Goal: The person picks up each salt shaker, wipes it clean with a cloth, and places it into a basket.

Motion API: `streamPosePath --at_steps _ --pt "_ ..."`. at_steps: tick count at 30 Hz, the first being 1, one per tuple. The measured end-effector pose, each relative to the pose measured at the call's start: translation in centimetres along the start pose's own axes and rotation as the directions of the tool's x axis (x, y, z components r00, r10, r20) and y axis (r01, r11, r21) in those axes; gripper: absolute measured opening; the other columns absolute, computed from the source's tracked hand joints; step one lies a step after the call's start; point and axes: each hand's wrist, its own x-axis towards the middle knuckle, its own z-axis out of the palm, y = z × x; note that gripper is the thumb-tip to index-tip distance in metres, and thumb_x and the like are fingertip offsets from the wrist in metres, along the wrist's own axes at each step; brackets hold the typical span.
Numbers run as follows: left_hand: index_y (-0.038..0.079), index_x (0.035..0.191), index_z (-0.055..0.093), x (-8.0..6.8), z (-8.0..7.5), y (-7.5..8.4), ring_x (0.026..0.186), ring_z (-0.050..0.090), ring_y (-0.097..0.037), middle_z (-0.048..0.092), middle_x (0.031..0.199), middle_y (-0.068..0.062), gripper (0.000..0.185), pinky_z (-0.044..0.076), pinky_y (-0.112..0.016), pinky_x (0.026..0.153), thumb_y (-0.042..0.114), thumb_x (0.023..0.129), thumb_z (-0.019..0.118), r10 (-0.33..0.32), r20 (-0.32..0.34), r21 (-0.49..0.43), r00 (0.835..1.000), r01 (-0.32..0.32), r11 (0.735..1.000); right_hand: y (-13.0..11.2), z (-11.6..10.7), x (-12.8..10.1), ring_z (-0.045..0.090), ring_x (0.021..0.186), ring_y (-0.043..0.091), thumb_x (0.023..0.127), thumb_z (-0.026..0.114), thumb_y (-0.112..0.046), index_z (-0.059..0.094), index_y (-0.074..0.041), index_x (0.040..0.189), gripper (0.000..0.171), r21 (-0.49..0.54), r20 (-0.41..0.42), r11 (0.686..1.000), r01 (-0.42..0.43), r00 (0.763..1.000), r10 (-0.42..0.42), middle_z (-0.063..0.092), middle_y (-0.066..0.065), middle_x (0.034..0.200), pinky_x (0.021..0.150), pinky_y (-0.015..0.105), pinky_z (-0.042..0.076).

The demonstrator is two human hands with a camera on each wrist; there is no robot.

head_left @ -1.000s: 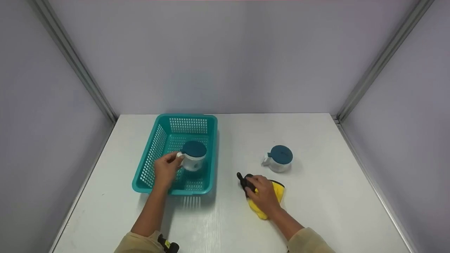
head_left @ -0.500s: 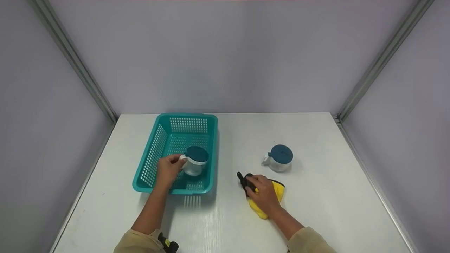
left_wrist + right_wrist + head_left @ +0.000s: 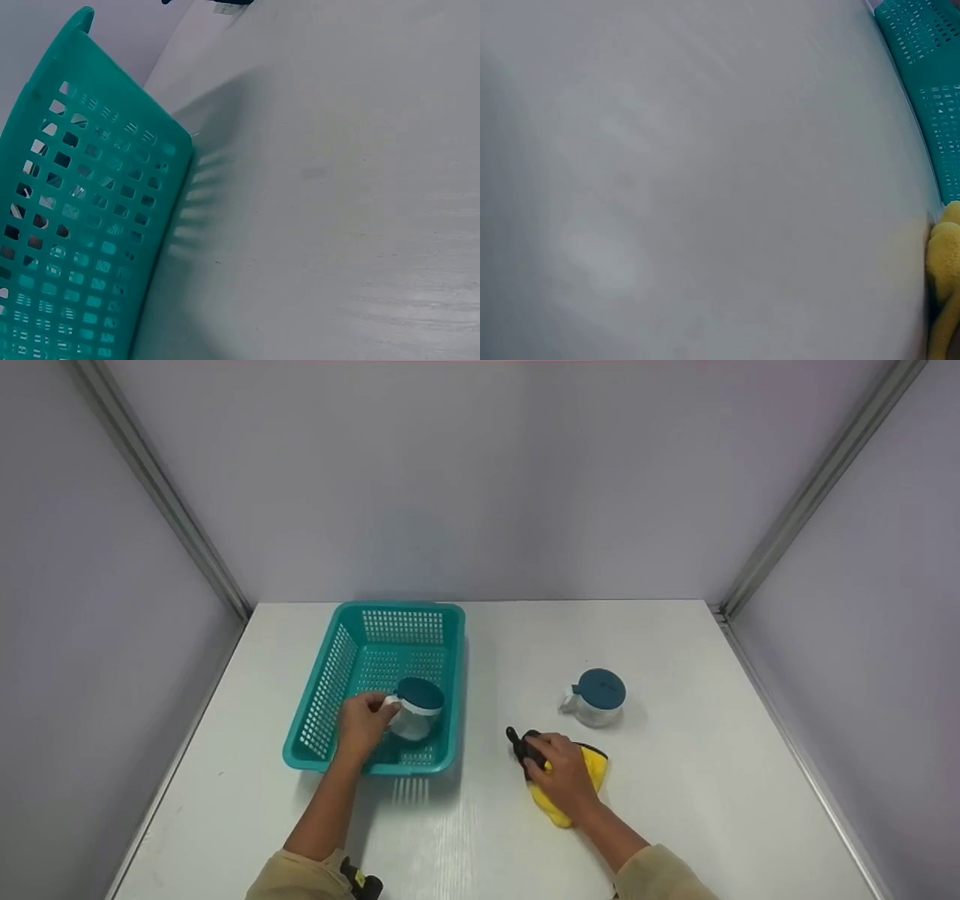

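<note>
In the head view, my left hand [image 3: 361, 726] pinches the white handle of a clear jar [image 3: 414, 721] with a dark blue lid. This jar is inside the teal plastic basket [image 3: 298, 727], slightly tilted, near its front right part. My right hand [image 3: 564, 772] holds the black part of a folded yellow cloth [image 3: 596, 765] with dark edging, thumb and fingers on either side. A black loop sticks out at its left end. Fuzzy yellow cloth [image 3: 945, 262] shows at the right wrist view's edge. Both wrist views leave the hands' grips out of sight.
A second lidded jar [image 3: 598, 701] stands on the white table [image 3: 675, 810], its handle pointing left. Grey panels [image 3: 480, 480] enclose the back and sides. The basket's perforated wall [image 3: 82, 202] fills the left of the left wrist view.
My left hand has brought the jar down and nearer to me inside the basket, slightly to the right. The right hand and the yellow cloth look unmoved.
</note>
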Motion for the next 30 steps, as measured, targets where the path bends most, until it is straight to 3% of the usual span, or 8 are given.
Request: streamPosePath --at_steps 3,7,15,20,24,30 --pt "0.004 0.084 0.072 -0.1 0.3 0.1 0.067 0.056 -0.019 0.064 0.073 -0.007 0.015 0.047 -0.029 0.056 0.018 0.091 0.071 0.089 -0.011 0.100 0.996 -0.088 0.991 0.0 0.0 0.0 0.059 0.109 0.013 0.090 0.071 -0.027 0.069 -0.019 0.123 0.034 0.000 -0.004 1.000 -0.005 1.000 0.005 0.063 -0.004 0.114 0.097 0.036 0.051" --pt "0.008 0.066 0.061 -0.3 0.8 0.3 0.056 0.048 -0.017 0.052 0.059 -0.002 0.029 0.036 -0.029 0.050 0.019 0.091 0.071 0.137 -0.006 0.190 0.991 -0.133 0.973 -0.1 0.1 -0.1 0.059 0.108 0.013 0.089 0.072 -0.026 0.069 -0.019 0.122 0.034 -0.011 -0.023 1.000 0.008 1.000 -0.009 0.063 -0.004 0.113 0.096 0.037 0.052" --pt "0.009 0.064 0.062 -0.7 1.1 0.6 0.054 0.045 -0.015 0.048 0.055 -0.001 0.030 0.034 -0.028 0.048 0.020 0.090 0.071 0.086 0.020 0.317 0.996 -0.088 0.944 0.0 0.2 0.0 0.059 0.105 0.012 0.087 0.074 -0.023 0.070 -0.018 0.120 0.034 -0.012 -0.040 0.999 0.039 0.998 -0.039 0.063 -0.005 0.111 0.093 0.037 0.053" --pt "0.013 0.054 0.049 -0.8 1.2 0.7 0.048 0.038 -0.014 0.041 0.049 0.001 0.043 0.027 -0.028 0.044 0.026 0.086 0.075 0.087 0.054 0.432 0.995 -0.102 0.896 0.2 0.3 0.1 0.059 0.104 0.012 0.087 0.074 -0.024 0.070 -0.018 0.120 0.033 -0.014 -0.045 0.999 0.052 0.998 -0.052 0.062 -0.005 0.110 0.092 0.037 0.053" --pt "0.015 0.055 0.049 -0.8 1.5 0.8 0.048 0.043 -0.014 0.044 0.049 0.001 0.043 0.029 -0.029 0.044 0.031 0.084 0.075 0.060 0.107 0.489 0.992 -0.105 0.866 0.2 0.3 0.1 0.060 0.104 0.014 0.087 0.074 -0.023 0.070 -0.018 0.120 0.033 -0.011 -0.049 0.999 0.048 0.998 -0.048 0.063 -0.004 0.111 0.092 0.039 0.053" --pt "0.013 0.054 0.052 -1.0 1.8 0.7 0.046 0.050 -0.015 0.049 0.048 -0.001 0.046 0.035 -0.028 0.042 0.038 0.082 0.078 -0.002 0.197 0.481 0.980 -0.095 0.872 0.2 0.3 0.1 0.059 0.104 0.014 0.088 0.073 -0.024 0.070 -0.017 0.120 0.033 -0.003 -0.038 0.999 0.040 0.998 -0.040 0.063 -0.004 0.111 0.094 0.038 0.053"
